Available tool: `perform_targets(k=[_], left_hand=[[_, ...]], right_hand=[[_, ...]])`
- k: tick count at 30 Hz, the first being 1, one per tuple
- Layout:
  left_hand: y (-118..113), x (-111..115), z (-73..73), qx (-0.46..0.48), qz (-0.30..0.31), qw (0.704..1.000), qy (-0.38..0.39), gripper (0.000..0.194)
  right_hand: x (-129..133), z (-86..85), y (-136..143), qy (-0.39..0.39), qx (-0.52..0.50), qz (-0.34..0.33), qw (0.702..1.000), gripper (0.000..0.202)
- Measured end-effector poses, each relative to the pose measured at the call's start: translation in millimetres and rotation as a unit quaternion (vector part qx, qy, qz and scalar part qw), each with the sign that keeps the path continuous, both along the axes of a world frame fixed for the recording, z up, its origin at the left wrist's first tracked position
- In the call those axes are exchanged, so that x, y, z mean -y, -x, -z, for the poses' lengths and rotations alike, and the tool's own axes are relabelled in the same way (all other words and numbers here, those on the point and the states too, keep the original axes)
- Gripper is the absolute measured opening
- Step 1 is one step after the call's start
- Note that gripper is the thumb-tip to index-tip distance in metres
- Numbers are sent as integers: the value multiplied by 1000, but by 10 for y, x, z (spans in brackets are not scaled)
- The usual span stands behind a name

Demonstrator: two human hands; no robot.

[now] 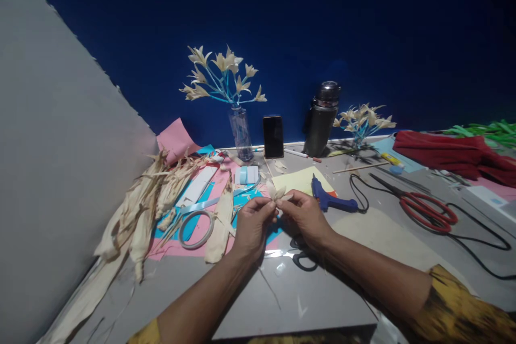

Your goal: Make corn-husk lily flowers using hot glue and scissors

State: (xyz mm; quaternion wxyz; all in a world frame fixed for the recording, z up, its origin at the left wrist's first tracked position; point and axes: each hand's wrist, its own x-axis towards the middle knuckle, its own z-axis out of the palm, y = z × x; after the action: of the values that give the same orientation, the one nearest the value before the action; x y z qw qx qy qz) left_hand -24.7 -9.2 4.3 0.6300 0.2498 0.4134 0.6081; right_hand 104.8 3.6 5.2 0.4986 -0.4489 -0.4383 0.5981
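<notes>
Between my fingertips is a small pale corn-husk flower (pixel 276 191), its petals pointing up and outward. My left hand (pixel 255 223) pinches it from the left. From the other side, my right hand (pixel 306 216) pinches it too, and the fingertips of both hands nearly meet. The flower's base is hidden by the fingers. Black-handled scissors (pixel 303 260) lie on the table under my right wrist, partly covered. Just beyond my right hand rests a blue glue gun (pixel 332 199), beside a yellow paper (pixel 294 180).
Dried corn husks (pixel 141 226) pile up at left, near a tape roll (pixel 196 229) on pink and blue paper. Behind stand a clear vase (pixel 241 134) of husk flowers, a phone (pixel 273 137) and a flask (pixel 322 121). Large red-handled scissors (pixel 427 212) and a black cord lie right.
</notes>
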Motion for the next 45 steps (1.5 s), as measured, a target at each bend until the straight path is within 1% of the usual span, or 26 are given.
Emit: perform_targets(k=[5, 11, 16, 19, 21, 25, 28, 30, 32, 36, 41, 45], left_hand=[[-3, -3, -7, 33, 7, 999, 26, 34], [33, -12, 16, 46, 55, 997, 37, 34], [37, -9, 30, 16, 39, 999, 13, 32], [28, -7, 28, -40, 21, 999, -15, 27], [26, 0, 20, -107, 4, 993, -40, 22], [45, 31, -11, -247, -18, 966, -73, 14], [68, 54, -37, -307, -16, 945, -110, 14], [78, 56, -45, -325, -11, 938, -124, 16], [84, 45, -42, -309, 0, 945, -109, 14], [110, -8, 12, -214, 32, 975, -53, 13], [178, -65, 89, -178, 81, 979, -51, 19], [191, -60, 85, -173, 72, 981, -53, 21]], right_hand=[[3, 34, -6, 3, -9, 0, 1000, 29], [-16, 42, -10, 9, -26, -20, 999, 28], [-20, 3, -24, 16, -18, -28, 999, 30], [-22, 20, -35, 12, -7, -28, 1000, 31], [-30, 46, -43, 4, 4, -26, 1000, 30], [-42, 82, -52, -18, 17, -20, 999, 27], [-34, 65, -57, -30, 26, -17, 999, 24], [-24, 37, -63, -32, 31, -14, 999, 24], [-15, 8, -72, -27, 33, -16, 999, 23], [-6, -28, -93, -21, 29, -31, 999, 23], [-8, -47, -119, -16, 24, -52, 998, 24], [-10, -47, -125, -9, 23, -53, 998, 26]])
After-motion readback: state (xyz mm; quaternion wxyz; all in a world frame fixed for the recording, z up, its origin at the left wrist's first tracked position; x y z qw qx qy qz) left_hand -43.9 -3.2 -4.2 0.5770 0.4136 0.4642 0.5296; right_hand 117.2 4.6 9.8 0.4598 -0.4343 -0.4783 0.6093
